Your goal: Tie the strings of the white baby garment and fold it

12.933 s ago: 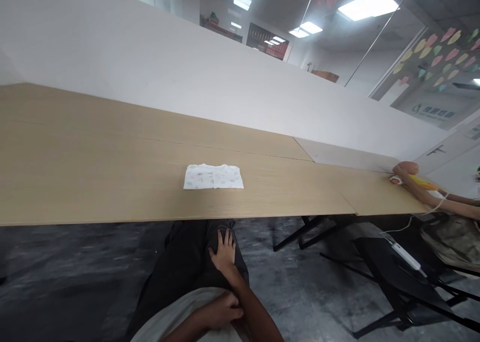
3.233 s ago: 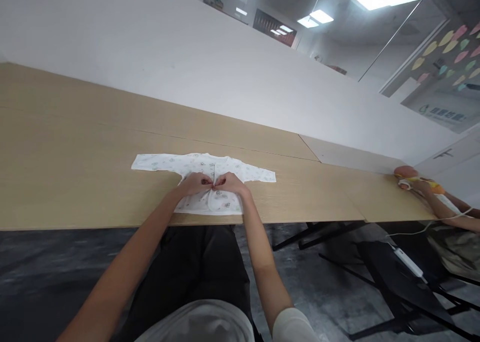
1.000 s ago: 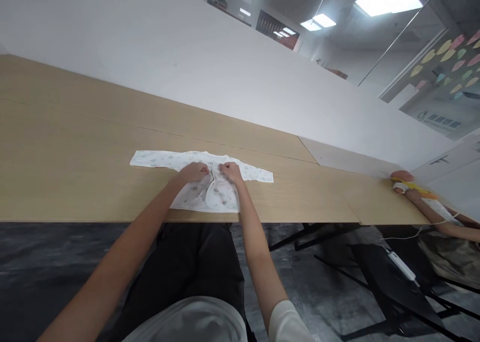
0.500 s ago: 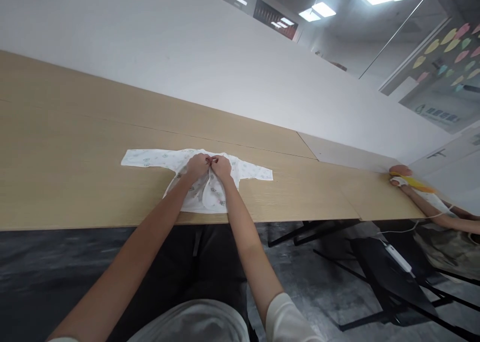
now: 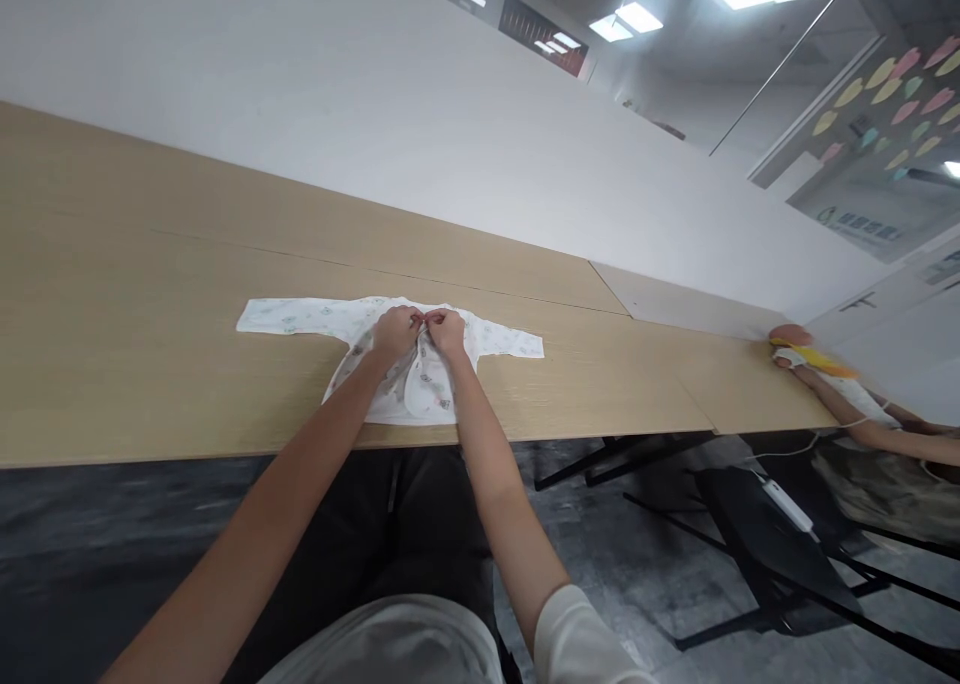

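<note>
A small white baby shirt [image 5: 431,389] with a scattered print lies on the table, sleeves spread to both sides and its lower hem near the front edge. My left hand [image 5: 397,330] pinches one front edge of the shirt close to the neckline. Right beside it my right hand [image 5: 446,330] is closed on the other front edge, the fingertips of both hands almost touching. The fabric between them is drawn up slightly. Whatever small fastening may lie between the fingertips is hidden.
The long wooden table [image 5: 150,364] runs along a white wall [image 5: 300,94]. At its far right end another person's arm [image 5: 847,404] rests near white and yellow cloth. A black folding chair [image 5: 772,534] with a white power strip [image 5: 787,504] stands at the right.
Both hands stay at the shirt's neckline, with only a slight shift of the fingers. The whole view has turned slightly.
</note>
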A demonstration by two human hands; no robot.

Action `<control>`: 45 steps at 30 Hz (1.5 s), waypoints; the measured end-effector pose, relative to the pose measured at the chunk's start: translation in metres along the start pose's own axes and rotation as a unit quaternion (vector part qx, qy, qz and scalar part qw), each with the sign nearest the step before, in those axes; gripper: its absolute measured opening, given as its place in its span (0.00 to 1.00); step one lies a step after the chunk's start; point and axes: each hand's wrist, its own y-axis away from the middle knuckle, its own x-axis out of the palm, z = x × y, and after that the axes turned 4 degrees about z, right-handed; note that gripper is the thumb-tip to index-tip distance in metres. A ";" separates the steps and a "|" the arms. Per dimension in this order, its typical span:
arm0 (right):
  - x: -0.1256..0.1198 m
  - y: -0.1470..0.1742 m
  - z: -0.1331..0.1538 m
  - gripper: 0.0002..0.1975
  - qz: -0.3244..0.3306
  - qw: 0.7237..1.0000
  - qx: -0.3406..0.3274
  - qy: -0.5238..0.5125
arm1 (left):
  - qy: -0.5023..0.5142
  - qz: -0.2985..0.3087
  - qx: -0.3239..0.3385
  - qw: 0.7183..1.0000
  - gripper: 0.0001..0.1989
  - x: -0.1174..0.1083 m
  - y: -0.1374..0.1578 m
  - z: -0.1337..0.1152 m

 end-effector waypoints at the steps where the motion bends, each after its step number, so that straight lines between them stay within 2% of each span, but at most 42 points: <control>1: 0.000 0.000 -0.001 0.11 0.000 1.000 -0.001 -0.009 | 0.020 -0.004 -0.005 1.000 0.17 0.000 0.000 0.000; 7: 0.000 0.000 0.000 0.17 0.015 0.998 0.009 -0.059 | 0.122 -0.016 -0.036 0.992 0.15 -0.003 0.002 -0.001; 15: -0.004 0.005 0.006 0.17 0.020 0.995 -0.019 -0.092 | 0.162 -0.008 -0.057 0.985 0.13 -0.010 0.003 -0.002; 20: -0.004 0.007 0.004 0.20 0.024 0.995 -0.044 -0.082 | 0.194 -0.008 -0.057 0.979 0.15 -0.010 0.004 -0.002; 26: -0.002 0.007 0.002 0.26 0.022 0.998 -0.062 -0.023 | 0.206 -0.013 -0.044 0.977 0.14 -0.009 0.003 -0.001; 32: 0.001 0.009 0.003 0.30 0.010 0.998 -0.065 -0.016 | 0.213 -0.018 -0.054 0.975 0.14 -0.010 0.004 -0.003; 38: 0.000 0.010 0.005 0.29 0.015 0.998 -0.064 -0.012 | 0.207 -0.009 -0.061 0.976 0.14 -0.010 0.003 -0.001; 45: 0.000 0.004 0.001 0.25 0.018 0.997 -0.029 -0.071 | 0.177 -0.032 -0.064 0.982 0.13 -0.008 0.003 -0.002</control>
